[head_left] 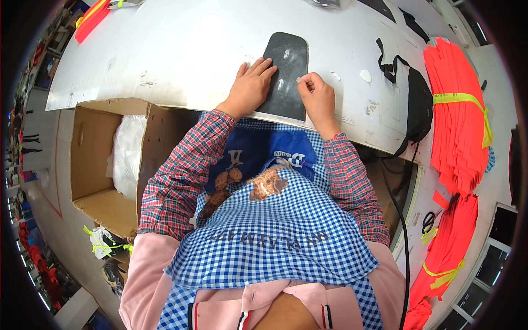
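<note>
A flat black panel (289,69) with a rounded far end lies on the white table, its near end at the table's front edge. My left hand (252,88) rests on the panel's left side, fingers stretched out and slightly apart, the fingertips on the black surface. Beside the right edge of the panel, my right hand (320,102) is closed, thumb and forefinger pinched together. A tiny pale spot shows at those fingertips; whether it is a held piece or a fingernail is unclear.
An open cardboard box (104,203) holding clear plastic stands at the left below the white table (165,55). On the right are a black bag (419,107) and red-orange strip bundles (454,121) tied with yellow bands. Black-handled scissors (428,222) lie near a hanging black cable (404,231).
</note>
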`<state>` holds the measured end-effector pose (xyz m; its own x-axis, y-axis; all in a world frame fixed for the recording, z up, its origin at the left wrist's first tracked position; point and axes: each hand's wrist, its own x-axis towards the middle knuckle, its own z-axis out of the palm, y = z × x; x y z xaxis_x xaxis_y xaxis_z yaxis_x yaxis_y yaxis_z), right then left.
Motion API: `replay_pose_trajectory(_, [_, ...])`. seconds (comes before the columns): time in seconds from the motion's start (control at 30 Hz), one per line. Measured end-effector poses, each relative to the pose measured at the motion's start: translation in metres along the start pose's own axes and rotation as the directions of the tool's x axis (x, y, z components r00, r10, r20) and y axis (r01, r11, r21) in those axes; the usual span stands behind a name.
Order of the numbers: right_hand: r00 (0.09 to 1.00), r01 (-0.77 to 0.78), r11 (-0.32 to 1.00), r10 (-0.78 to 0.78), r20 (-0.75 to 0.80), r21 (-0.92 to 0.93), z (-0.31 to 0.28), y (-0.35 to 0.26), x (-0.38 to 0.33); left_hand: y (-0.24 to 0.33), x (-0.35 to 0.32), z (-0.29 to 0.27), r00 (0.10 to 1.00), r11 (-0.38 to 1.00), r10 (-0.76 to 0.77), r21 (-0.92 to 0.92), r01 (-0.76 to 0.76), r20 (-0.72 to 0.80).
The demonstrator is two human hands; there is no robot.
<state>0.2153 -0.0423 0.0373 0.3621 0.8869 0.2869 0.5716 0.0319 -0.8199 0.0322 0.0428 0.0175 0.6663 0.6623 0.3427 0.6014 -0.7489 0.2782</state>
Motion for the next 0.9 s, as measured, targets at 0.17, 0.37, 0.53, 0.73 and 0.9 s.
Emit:
replay_pose_trajectory(0.17, [0.974, -0.124, 0.992, 0.123, 0.190, -0.005, 0.007, -0.003, 0.011, 0.000, 0.000, 0.000, 1.000, 1.000, 0.000, -0.028, -0.001, -0.002])
replay_pose_trajectory(0.37, [0.962, -0.077, 0.985, 0.115, 0.246, -0.157, 0.016, -0.008, 0.021, 0.000, -0.001, 0.002, 0.999, 1.000, 0.010, -0.022, -0.011, -0.037])
replay_pose_trajectory(0.53, [0.965, -0.071, 0.970, 0.125, 0.228, -0.234, 0.020, -0.014, 0.022, 0.001, -0.002, 0.002, 0.995, 0.999, 0.033, -0.022, -0.035, -0.090])
replay_pose_trajectory(0.73, [0.938, -0.049, 0.966, 0.132, 0.322, -0.253, 0.017, -0.015, 0.023, 0.001, -0.002, 0.003, 0.998, 1.000, 0.023, 0.005, -0.023, -0.067])
replay_pose_trajectory(0.9, [0.951, -0.108, 0.970, 0.165, 0.260, -0.219, 0.017, -0.015, 0.026, 0.002, -0.001, 0.002, 0.996, 1.000, 0.026, -0.012, -0.027, -0.082])
